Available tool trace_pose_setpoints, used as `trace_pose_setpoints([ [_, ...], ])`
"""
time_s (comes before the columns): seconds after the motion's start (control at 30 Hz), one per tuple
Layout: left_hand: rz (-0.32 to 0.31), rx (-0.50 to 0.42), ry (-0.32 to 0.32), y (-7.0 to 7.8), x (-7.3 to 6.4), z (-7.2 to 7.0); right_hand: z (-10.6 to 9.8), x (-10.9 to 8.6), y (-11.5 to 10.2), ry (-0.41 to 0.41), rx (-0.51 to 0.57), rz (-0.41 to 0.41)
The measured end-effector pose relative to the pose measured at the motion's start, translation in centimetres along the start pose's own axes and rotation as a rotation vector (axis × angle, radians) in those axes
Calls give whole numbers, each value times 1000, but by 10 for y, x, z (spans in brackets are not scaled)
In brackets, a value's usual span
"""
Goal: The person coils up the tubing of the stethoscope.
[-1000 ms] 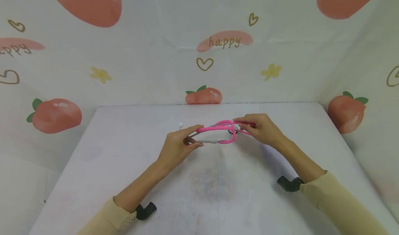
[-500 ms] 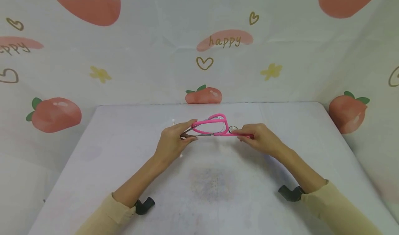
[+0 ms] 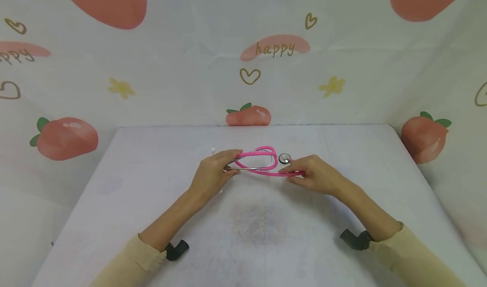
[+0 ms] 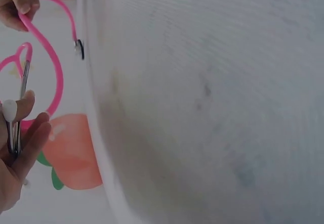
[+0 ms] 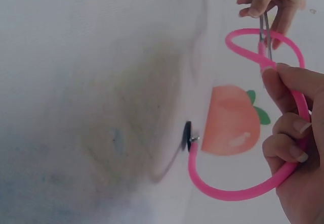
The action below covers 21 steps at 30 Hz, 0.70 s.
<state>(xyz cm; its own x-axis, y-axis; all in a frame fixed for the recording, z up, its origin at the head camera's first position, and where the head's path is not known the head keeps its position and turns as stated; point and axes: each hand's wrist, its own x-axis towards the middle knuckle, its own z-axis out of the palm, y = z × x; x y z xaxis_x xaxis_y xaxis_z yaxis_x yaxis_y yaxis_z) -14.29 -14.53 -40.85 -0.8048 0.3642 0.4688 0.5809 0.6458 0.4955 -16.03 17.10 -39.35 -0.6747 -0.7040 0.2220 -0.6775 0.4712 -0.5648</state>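
A pink stethoscope (image 3: 255, 154) is held between both hands above the white table, its tubing looped in the middle. My left hand (image 3: 210, 176) grips the metal ear tubes (image 4: 24, 80) between thumb and fingers; a white ear tip (image 4: 9, 110) sticks out beside it. Farther along, my right hand (image 3: 318, 176) holds the pink tubing with curled fingers, as the right wrist view shows. From that hand a length of tubing (image 5: 233, 195) curves down to the round chest piece (image 5: 189, 136), which hangs close to the tabletop. In the head view the chest piece (image 3: 284, 158) appears just left of the right fingers.
The white tabletop (image 3: 266, 257) carries a faint grey stain in the middle. Behind it hangs a white cloth (image 3: 182, 67) printed with peaches, hearts and flowers. A black curved piece sits at each beige sleeve cuff (image 3: 150, 253).
The right hand has moved down toward me along with the tubing. The chest piece now faces up beside its fingers. My left hand has shifted slightly left, still holding the ear tubes.
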Motion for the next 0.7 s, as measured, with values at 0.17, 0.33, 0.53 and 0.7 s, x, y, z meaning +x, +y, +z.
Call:
trace_pose_setpoints([
  [0.17, -8, 64, -25, -2, -1, 1, -1, 2, -5, -29, -8, -63],
  [0.33, 48, 133, -43, -2, -2, 2, -2, 3, -9, -28, -15, -110],
  [0.53, 66, 149, -58, -4, -3, 3, -5, 5, -12, 33, 33, -141],
  [0.7, 59, 155, -69, -8, -5, 4, -8, 6, -12, 103, 115, -155],
])
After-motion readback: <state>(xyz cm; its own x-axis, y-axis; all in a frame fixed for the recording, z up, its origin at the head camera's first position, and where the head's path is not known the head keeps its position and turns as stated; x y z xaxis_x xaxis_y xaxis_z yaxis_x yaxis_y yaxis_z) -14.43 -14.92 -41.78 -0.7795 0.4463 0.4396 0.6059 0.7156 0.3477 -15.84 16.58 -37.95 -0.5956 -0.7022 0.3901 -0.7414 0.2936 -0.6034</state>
